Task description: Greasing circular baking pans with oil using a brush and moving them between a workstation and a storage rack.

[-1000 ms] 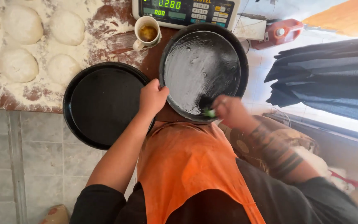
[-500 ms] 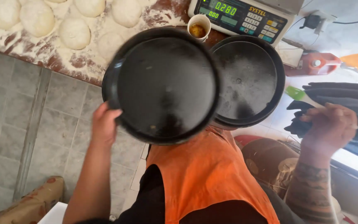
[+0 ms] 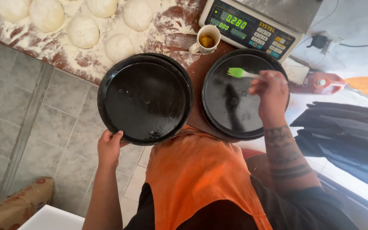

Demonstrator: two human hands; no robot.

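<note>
My left hand (image 3: 109, 147) grips the near rim of a round black pan (image 3: 145, 98), fingers curled under the edge and thumb on top. The pan sits on another of its kind, overhanging the edge of the floured counter (image 3: 60, 44) above the tiled floor (image 3: 26, 123). Judgement: thin stiff metal, fairly light, but its sheen suggests an oiled, slippery face, so the raised rim is the sound place to take hold (never the flat). Dough balls (image 3: 81, 32) lie in rows on the flour behind it, well apart from the pan.

A small cup (image 3: 207, 39) of yellowish liquid stands between the two pans, just before the digital scale (image 3: 252, 25). The second black pan (image 3: 243, 96) lies flat on the counter to the right. My right hand (image 3: 271, 91) is closed around the handle of a green-bristled pastry brush (image 3: 237, 73), bristles over the pan's far side; I cannot tell whether they touch it.

The brush handle is hidden inside my fist. My orange apron (image 3: 201, 179) covers the near rim of the right pan. How many pans lie under the left one is unclear, and the dark folded material (image 3: 350, 136) at far right is cut off.
</note>
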